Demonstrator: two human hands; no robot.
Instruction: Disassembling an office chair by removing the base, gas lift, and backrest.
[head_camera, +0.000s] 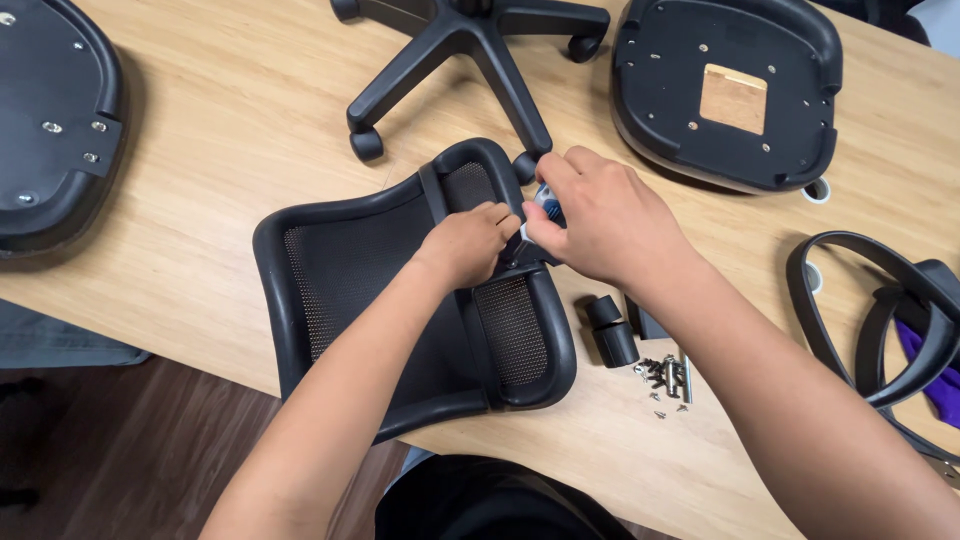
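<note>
A black mesh chair backrest (350, 260) lies flat on the wooden table (230, 110) in front of me. My left hand (468, 242) pinches something small at the bracket on the backrest's right side; what it pinches is hidden by my fingers. My right hand (605, 220) is closed around a screwdriver with a blue and white handle (547, 200), its tip pointing down at the same bracket. Both hands touch each other over that spot.
A black star base with casters (470, 45) lies beyond the backrest. Two seat pans lie upside down: one far right (725, 90), one at the left edge (50, 120). Black armrests (880, 310) lie right. A black cylinder (612, 335) and loose screws (665, 378) lie near my right forearm.
</note>
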